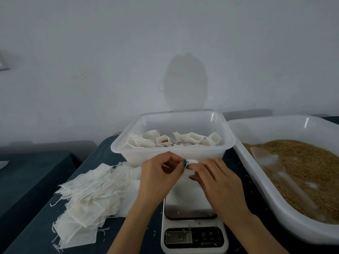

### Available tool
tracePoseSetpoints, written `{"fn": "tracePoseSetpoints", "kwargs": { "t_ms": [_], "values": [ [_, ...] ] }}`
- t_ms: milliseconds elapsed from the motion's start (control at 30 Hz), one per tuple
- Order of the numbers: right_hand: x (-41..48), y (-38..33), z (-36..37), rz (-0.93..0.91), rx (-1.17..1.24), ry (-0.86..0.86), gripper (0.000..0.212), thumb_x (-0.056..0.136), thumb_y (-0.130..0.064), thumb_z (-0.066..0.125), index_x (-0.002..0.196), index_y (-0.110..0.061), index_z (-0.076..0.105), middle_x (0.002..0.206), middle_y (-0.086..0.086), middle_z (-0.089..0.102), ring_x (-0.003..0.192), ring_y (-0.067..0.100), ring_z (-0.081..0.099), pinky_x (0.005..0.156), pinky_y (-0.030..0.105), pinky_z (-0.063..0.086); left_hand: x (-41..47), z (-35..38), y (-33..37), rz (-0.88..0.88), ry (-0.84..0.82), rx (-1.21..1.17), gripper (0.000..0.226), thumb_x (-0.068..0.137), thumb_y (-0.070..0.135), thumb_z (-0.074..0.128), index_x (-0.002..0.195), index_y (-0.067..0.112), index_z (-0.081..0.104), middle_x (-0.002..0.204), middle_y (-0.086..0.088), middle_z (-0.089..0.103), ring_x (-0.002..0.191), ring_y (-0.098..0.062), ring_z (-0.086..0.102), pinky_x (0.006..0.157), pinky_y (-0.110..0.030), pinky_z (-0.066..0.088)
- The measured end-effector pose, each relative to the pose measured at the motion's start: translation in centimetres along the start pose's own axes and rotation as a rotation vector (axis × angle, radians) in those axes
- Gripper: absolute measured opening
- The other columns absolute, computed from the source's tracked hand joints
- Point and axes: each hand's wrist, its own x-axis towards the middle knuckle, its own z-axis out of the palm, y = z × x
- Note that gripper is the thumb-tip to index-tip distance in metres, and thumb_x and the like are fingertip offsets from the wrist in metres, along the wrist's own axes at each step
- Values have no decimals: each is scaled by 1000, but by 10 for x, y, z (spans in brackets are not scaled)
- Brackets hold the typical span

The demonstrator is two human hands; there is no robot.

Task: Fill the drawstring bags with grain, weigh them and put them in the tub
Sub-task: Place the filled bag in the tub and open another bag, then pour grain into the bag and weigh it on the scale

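The left hand (159, 177) and right hand (221, 183) pinch the top of a small white fabric drawstring bag (184, 187) over a white digital kitchen scale (194, 221), whose display is blurred. Beyond them, a translucent plastic tub (117, 146) holds filled bags (185, 139). On the right, a white tray (275, 199) holds brown grain (304, 169). Limp empty bags (88, 197) are piled on the left.

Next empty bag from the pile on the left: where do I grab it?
Probably pinch a free corner of a top bag in the pile, coming down from above with the left hand. The bags lie flat and overlapped, so only loose edges can be pinched.
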Motion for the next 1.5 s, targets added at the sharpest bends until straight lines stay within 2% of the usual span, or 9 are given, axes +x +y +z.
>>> {"fn": "tracePoseSetpoints", "kwargs": {
  "t_ms": [100, 167, 333, 500, 600, 900, 1100, 1367, 1500],
  "values": [
    [1, -2, -2, -18, 15, -31, 17, 79, -18, 80, 95, -20, 74, 91, -1, 65, 80, 17, 61, 62, 27, 53, -1, 2, 0, 152, 84, 107, 10, 83, 10, 76, 79, 18, 71, 73, 11, 67, 68, -11, 65, 60, -15, 50],
    [2, -4, -4, -16, 67, -38, 13, 87, -29, 70, 96, -20, 73, 98, -4, 67, 85, 17, 60, 67, 27, 53, -2, 3, 0, 213, 92, 78, 10, 84, 11, 75, 79, 18, 70, 73, 11, 65, 66, -12, 64, 58, -17, 50],
    [2, -7, -4, 26, 172, -65, 29, 93, -42, 58, 96, -16, 72, 94, -5, 71, 91, 16, 62, 73, 26, 53, -1, 0, 4, 189, -84, -44, 4, 87, 25, 71, 89, 21, 70, 84, 9, 68, 77, -18, 64, 65, -25, 53],
    [2, -3, -3, 110, 358, -25, 20, 91, -30, 55, 94, -17, 70, 97, -8, 70, 99, 13, 58, 83, 20, 48, 1, -9, -1, 173, -339, 6, 72, 67, 40, 82, 131, 29, 51, 132, 15, 55, 128, -13, 49, 105, -25, 42],
    [1, -2, -2, 147, 447, -19, 21, 96, -35, 53, 93, -20, 68, 96, -11, 68, 97, 10, 58, 80, 23, 50, 0, -8, -6, 107, -515, 55, 90, 63, 35, 87, 142, 32, 42, 141, 18, 50, 135, -8, 44, 111, -37, 40],
    [1, -3, -2, 140, 489, -47, 11, 89, -30, 58, 87, -27, 68, 87, -18, 63, 95, 9, 50, 79, 30, 43, 1, -9, -10, -29, -553, 0, 48, 76, 37, 80, 119, 28, 60, 109, 14, 67, 105, -7, 63, 93, -25, 49],
    [1, 0, 0, 123, 459, -25, 12, 89, -28, 61, 91, -22, 71, 94, -15, 66, 100, 12, 50, 82, 35, 45, -1, -9, -9, -70, -546, 3, 33, 80, 27, 73, 111, 26, 59, 102, 10, 68, 96, -11, 66, 88, -35, 54],
    [1, 1, 1, 104, 431, 28, 10, 87, -24, 64, 95, -22, 70, 94, -12, 66, 99, 17, 54, 81, 41, 48, -1, -8, -8, -63, -511, 16, 29, 86, 15, 71, 106, 23, 52, 98, 5, 63, 90, -16, 61, 82, -45, 52],
    [6, -3, -7, 163, 489, 13, 23, 93, -39, 59, 110, -25, 65, 106, -14, 61, 104, 9, 51, 91, 29, 45, -1, -8, -9, -60, -496, 8, 32, 86, 20, 72, 110, 22, 51, 97, 4, 63, 89, -18, 61, 81, -45, 52]
  ]
}}
